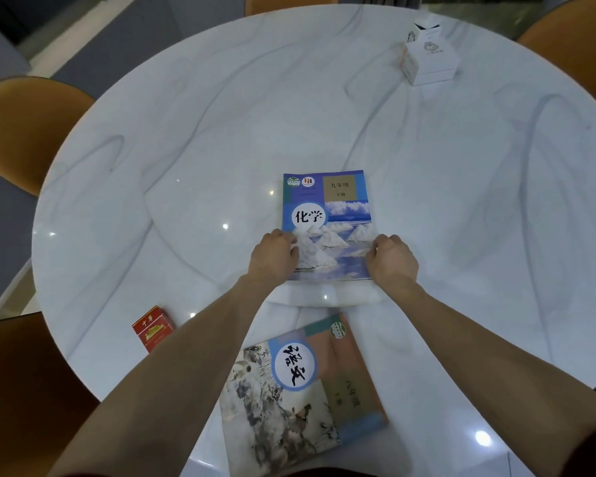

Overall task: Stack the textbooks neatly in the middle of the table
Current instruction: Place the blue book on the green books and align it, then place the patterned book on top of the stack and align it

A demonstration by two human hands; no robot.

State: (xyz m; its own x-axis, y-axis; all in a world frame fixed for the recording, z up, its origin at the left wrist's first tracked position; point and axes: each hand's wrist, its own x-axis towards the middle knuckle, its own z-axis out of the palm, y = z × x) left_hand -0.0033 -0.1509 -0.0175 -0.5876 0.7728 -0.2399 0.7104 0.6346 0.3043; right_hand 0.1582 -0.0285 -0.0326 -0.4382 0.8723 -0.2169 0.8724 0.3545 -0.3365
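Table [221,132], round, white marble, glossy: main risk is sliding. Blue chemistry textbook [327,215] lies flat near the table's middle, square to the person, so any uneven push from one side would likely skew it off centre. Second textbook [300,390], the one with the ink-painting cover, sits at the table's near edge, rotated, between the forearms and well apart from the blue one; not stacked yet. Judgement: when it gets lifted over, it could land crooked or nudge the blue book along the slick top, leaving a messy pile. White box [429,55] stands near the far right edge, clear of the work. Red packet [153,328] lies near the near left edge, just beside the left forearm; an elbow sweep could knock it.

Left hand [274,258]: fingers curled, partly closed, resting on the blue textbook's near left edge. Right hand [391,259]: curled likewise, touching the near right edge. Neither lifts the book; whether either pinches the cover or only presses it, cannot tell.
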